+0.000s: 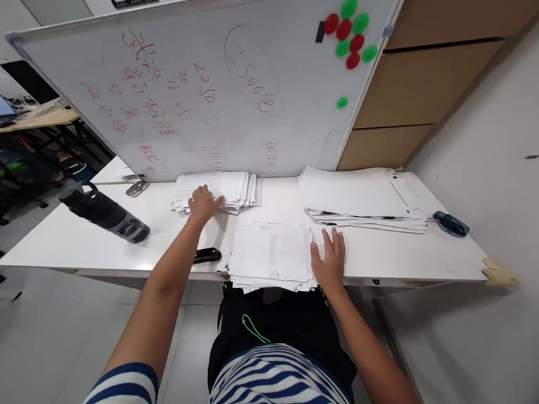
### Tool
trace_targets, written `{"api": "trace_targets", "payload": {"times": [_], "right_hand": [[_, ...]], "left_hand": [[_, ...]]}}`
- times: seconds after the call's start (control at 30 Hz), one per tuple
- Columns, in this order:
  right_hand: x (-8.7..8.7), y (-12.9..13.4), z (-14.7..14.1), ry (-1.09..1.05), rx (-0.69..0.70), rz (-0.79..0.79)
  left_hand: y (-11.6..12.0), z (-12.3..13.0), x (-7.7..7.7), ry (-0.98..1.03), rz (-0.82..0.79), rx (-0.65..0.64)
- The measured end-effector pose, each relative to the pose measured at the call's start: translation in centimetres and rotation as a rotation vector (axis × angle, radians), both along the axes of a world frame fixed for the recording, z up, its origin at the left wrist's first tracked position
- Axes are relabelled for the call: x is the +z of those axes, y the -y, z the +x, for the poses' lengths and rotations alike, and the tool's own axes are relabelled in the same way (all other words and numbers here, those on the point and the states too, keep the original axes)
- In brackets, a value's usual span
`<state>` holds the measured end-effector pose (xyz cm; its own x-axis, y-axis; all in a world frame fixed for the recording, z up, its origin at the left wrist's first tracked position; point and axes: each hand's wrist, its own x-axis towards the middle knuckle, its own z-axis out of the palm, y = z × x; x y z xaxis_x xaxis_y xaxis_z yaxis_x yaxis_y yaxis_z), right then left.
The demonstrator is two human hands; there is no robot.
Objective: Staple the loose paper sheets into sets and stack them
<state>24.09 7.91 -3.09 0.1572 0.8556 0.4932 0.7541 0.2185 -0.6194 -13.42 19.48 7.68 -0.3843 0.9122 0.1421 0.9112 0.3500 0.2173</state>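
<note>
My left hand [204, 204] rests with its fingers apart on the front part of the left paper stack [232, 189], which lies against the whiteboard. My right hand [329, 258] is spread at the right edge of the middle paper stack [271, 253], holding nothing. That middle stack lies at the table's front edge, close to my body, with printed text on its top sheet. A larger, uneven paper stack [356, 194] sits at the back right. Beside my left forearm is a black stapler [208, 256].
A dark bottle [106, 212] stands tilted in view on the left of the white table [416, 260]. Behind it is a small grey object [136, 188]. A whiteboard [288, 102] with magnets borders the back, beside cardboard boxes [419, 83]. A dark blue item [451, 224] lies far right.
</note>
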Motion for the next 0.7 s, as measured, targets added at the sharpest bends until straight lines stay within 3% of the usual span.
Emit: {"api": "trace_targets", "payload": {"times": [0.1,0.23,0.7], "right_hand": [[0.0,-0.2,-0.1,0.002,-0.02,-0.004],[0.1,-0.4,-0.1,0.004,-0.051,-0.045],[0.3,-0.3,-0.2,-0.011,-0.054,-0.095]], "left_hand": [[-1.7,-0.9,-0.9,0.016,-0.085,0.043],[-2.2,-1.3,-1.6,-0.004,-0.125,0.075],[-2.0,-0.7,-1.7,-0.168,-0.153,0.048]]}}
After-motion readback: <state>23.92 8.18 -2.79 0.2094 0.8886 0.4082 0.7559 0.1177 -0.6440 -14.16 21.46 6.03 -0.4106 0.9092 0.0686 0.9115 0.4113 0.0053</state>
